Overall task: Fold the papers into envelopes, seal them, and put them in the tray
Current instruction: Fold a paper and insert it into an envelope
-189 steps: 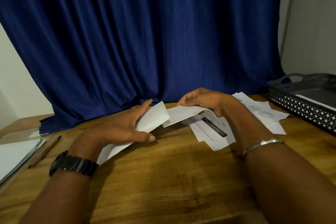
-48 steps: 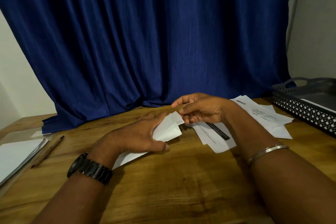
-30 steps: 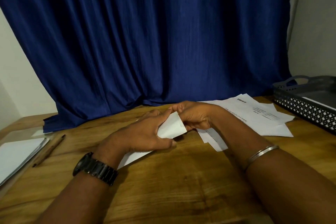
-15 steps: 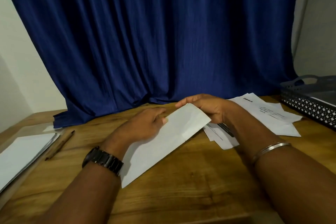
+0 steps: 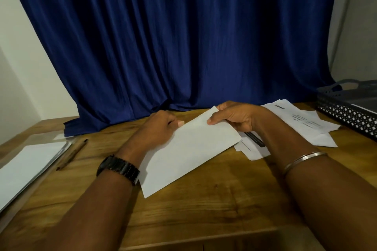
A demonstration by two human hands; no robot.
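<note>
A white envelope (image 5: 189, 153) slants across the middle of the wooden table, its plain face toward me. My left hand (image 5: 157, 130) grips its upper left edge, thumb and fingers curled on the paper. My right hand (image 5: 234, 117) pinches the far upper corner between thumb and fingers. Printed papers (image 5: 304, 122) lie spread to the right, and more sheets (image 5: 253, 151) poke out under the envelope. The dark perforated tray (image 5: 346, 114) stands at the far right edge.
A black pen-like stick (image 5: 255, 139) lies on the sheets below my right hand. A stack of white sheets (image 5: 24, 167) sits at the left edge with a brown pencil (image 5: 72, 154) beside it. A blue curtain (image 5: 183, 36) hangs behind the table.
One second ago both hands worked at the envelope's folded end; now the envelope is flat, closed and held by both hands at its upper edge. My right thumb has come onto the corner.
</note>
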